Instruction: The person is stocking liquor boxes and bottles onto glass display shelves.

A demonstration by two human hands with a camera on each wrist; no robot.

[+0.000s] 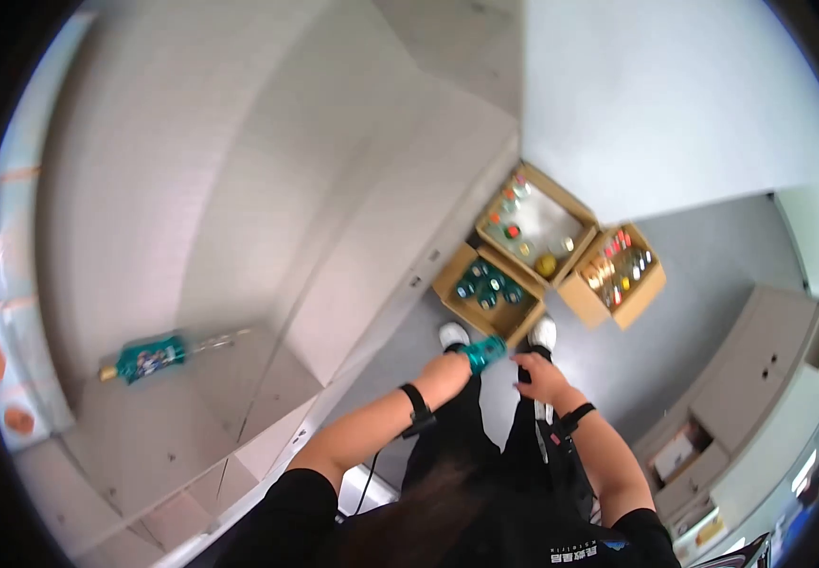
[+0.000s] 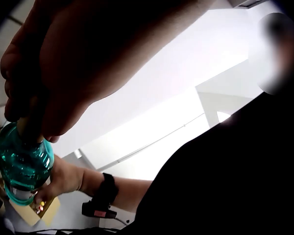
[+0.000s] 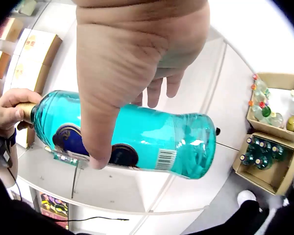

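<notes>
Likely carry step: left fingers [image 3: 23, 95] grip bottle [image 3: 157, 129] by its neck, right fingers [image 3: 174, 84] loose close by; next calls for firm hold.

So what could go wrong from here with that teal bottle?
Drop: the left hand grips the teal bottle by its neck, and the right hand shows no clear grip on it; a slip could send it toward the white shoes.

Knock: the open box near the feet holds more green bottles; a drop there might strike them.

Snag: a black cable hangs beside the left arm and could catch.
</notes>
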